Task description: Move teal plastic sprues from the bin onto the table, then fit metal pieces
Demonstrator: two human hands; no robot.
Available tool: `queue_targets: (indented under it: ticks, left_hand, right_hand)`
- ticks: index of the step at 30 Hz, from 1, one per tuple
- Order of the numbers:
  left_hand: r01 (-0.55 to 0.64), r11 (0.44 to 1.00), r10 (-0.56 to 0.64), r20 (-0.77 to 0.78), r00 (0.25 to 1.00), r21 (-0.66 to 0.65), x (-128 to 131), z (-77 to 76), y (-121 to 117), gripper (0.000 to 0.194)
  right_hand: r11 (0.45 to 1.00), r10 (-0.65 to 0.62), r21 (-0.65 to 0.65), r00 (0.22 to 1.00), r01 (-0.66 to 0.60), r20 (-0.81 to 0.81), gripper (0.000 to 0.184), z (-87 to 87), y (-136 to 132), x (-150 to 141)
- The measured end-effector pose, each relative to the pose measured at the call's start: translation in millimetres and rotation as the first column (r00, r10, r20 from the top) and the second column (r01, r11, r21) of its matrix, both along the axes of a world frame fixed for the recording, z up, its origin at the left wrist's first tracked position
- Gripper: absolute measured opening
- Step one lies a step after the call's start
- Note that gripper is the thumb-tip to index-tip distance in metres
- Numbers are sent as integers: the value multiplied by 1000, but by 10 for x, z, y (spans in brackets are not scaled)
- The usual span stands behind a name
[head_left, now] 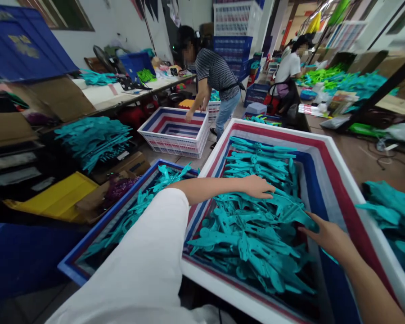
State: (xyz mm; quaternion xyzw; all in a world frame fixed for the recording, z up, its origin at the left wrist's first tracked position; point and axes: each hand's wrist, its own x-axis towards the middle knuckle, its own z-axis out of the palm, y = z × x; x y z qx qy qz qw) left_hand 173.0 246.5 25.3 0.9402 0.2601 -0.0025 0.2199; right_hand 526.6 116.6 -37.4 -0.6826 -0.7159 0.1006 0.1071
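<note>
A white crate (327,139) lined with red, white and blue striped sheet stands before me, holding many flat teal limbed pieces (253,243) in piles. My left hand (258,186) reaches across from the left, its fingers over the upper side of a teal bundle (286,206). At the bundle's right end, my right hand (326,234) has its thumb and fingers around the edge. The bundle spans the space between both hands, above the other pieces. My left palm and the undersides of the fingers are hidden.
Left of me, a blue crate (69,265) holds more teal pieces. Another teal heap (394,220) lies at right. A co-worker (219,76) bends over a striped-lined white basket (175,141); another person (288,67) sits by the right-hand table (361,153). A yellow bin (54,198) is at left.
</note>
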Motion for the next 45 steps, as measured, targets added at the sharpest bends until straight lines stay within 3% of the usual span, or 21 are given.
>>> queue_targets:
  ticks: [2, 5, 9, 14, 20, 24, 28, 30, 32, 35, 37, 39, 45]
  left_hand:
    - [-77, 996, 76, -38, 996, -35, -44, 114, -280, 44]
    - [-154, 983, 141, -122, 982, -98, -96, 196, -646, 41]
    - [-80, 995, 72, -140, 988, -57, -212, 158, -840, 30]
    - [9, 999, -15, -119, 993, -52, -312, 8, -653, 25]
    - [6, 999, -17, -206, 978, -53, -224, -333, -344, 36]
    - [5, 999, -14, -214, 977, -41, -204, -437, -300, 43]
    - [-13, 983, -27, -211, 977, -186, -210, -477, -256, 42]
    - [-47, 936, -44, -248, 968, -350, -209, -508, -245, 47]
    - [-69, 852, -98, -287, 953, -519, -195, -558, -279, 55]
    - [16, 735, -287, -290, 913, -678, -151, -678, -447, 58]
    - [104, 693, -416, -278, 866, -714, -121, -771, -626, 44]
    - [181, 695, -487, -271, 830, -695, -99, -836, -829, 31]
    - [374, 783, -548, -268, 792, -497, -61, -738, -1302, 26]
  right_hand:
    - [998, 8, -63, 998, -12, -64, 65, 59, -12, -35]
    - [995, 54, -69, 981, -68, -185, 56, 162, -43, -101]
    - [988, 69, -117, 971, -98, -230, 44, 198, -77, -117]
    - [985, 6, -168, 977, -42, -211, 31, 174, -148, -67]
    - [981, -26, -196, 984, -9, -175, 41, 148, -122, -53]
    - [971, -70, -238, 983, 27, -173, 44, 176, -119, -79]
    - [937, -32, -349, 990, -18, -139, 36, 280, -145, -215]
    - [895, 48, -434, 990, -103, -136, 39, 356, -179, -391]
    - [822, 166, -529, 977, -214, -137, 45, 436, -235, -651]
    - [638, 355, -676, 920, -368, -166, 57, 524, -340, -1104]
    - [500, 428, -757, 880, -420, -206, 54, 544, -408, -1359]
    - [424, 476, -791, 852, -441, -219, 46, 539, -467, -1526]
    - [392, 571, -816, 808, -425, -147, 25, 595, -537, -1574]
